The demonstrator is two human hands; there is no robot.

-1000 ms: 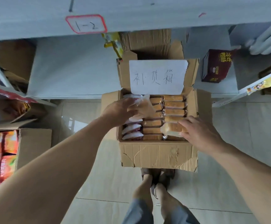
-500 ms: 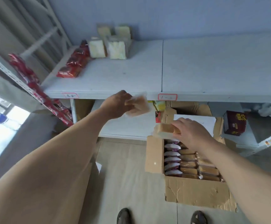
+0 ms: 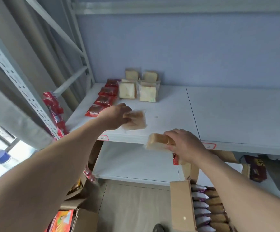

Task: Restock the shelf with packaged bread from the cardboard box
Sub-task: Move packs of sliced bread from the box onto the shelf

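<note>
The left hand (image 3: 113,118) pinches one clear packet of sliced bread (image 3: 135,120) by its left edge, its grip curled on the wrapper, and the packet now hangs just over the front left part of the shelf (image 3: 169,113). The right hand (image 3: 184,144) holds a second bread packet (image 3: 159,143) with the fingers wrapped over its top, just in front of the front edge of the shelf and not yet above the board. One second ago both hands were down in the cardboard box (image 3: 181,206) and took these packets; half a second ago they were rising. So the carrying step is nearly finished, and I judge that placing comes next. Near the back left corner the bread already on the shelf (image 3: 137,88) stands upright, beside a row of red snack packets (image 3: 105,97) along the left edge. The box on the floor holds many more packets, so much restocking remains.
</note>
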